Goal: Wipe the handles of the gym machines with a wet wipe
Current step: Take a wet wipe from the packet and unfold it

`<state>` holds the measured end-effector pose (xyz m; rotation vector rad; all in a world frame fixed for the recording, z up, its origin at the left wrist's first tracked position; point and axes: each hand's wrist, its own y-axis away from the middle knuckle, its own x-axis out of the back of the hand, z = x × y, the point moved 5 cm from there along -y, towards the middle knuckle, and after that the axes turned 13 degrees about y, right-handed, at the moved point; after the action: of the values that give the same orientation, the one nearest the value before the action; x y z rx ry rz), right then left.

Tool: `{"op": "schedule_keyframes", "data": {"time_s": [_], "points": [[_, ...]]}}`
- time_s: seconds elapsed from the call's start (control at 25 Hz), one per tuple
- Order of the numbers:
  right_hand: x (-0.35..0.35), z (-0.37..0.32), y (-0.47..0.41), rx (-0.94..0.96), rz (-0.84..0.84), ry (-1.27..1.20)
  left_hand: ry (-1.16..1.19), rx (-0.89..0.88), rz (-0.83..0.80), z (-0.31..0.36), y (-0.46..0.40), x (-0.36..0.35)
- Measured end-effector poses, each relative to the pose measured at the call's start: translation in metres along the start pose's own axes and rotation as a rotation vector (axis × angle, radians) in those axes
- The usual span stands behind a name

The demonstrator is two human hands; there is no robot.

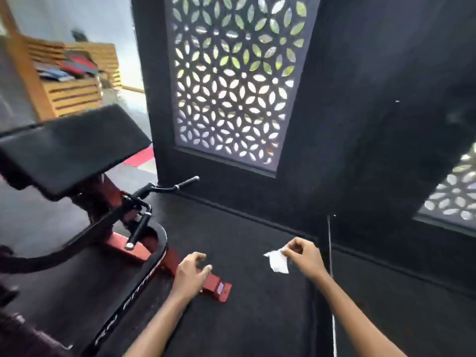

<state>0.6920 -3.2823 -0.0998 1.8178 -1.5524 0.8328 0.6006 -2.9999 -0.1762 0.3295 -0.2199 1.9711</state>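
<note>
Black rubber gym flooring [257, 292] runs up to a dark wall fitted with a perforated floral screen [231, 81]; wooden slatted shelving [74, 94] stands in the background at left. A red-framed gym machine [144, 251] with a black pad [72, 148] occupies the left of the view. Its black handles, one upper [186, 182] and one lower [140, 229], are well apart from both hands. The right hand [304, 256] pinches a white wet wipe [278, 260] between fingertips, the wipe hanging free above the floor. The left hand [190, 273] is empty, fingers loosely curled, over the machine's red base rail. Risk: the pinch holds only one edge, so the wipe may slip and land on the floor, picking up dirt. Risk: a crumpled wipe may cover the handle only partly. Motion blur obscures finer detail of the handles.
</note>
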Motion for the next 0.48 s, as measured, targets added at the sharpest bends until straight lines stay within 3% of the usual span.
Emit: {"op": "schedule_keyframes", "data": {"time_s": [0.24, 0.48], "points": [[-0.058, -0.066, -0.082, 0.339, -0.308, 0.009, 0.017, 0.168, 0.395, 0.004, 0.017, 0.026], [-0.114, -0.124, -0.104, 0.458, -0.571, -0.114, 0.005, 0.272, 0.646, 0.009, 0.034, 0.055]]}}
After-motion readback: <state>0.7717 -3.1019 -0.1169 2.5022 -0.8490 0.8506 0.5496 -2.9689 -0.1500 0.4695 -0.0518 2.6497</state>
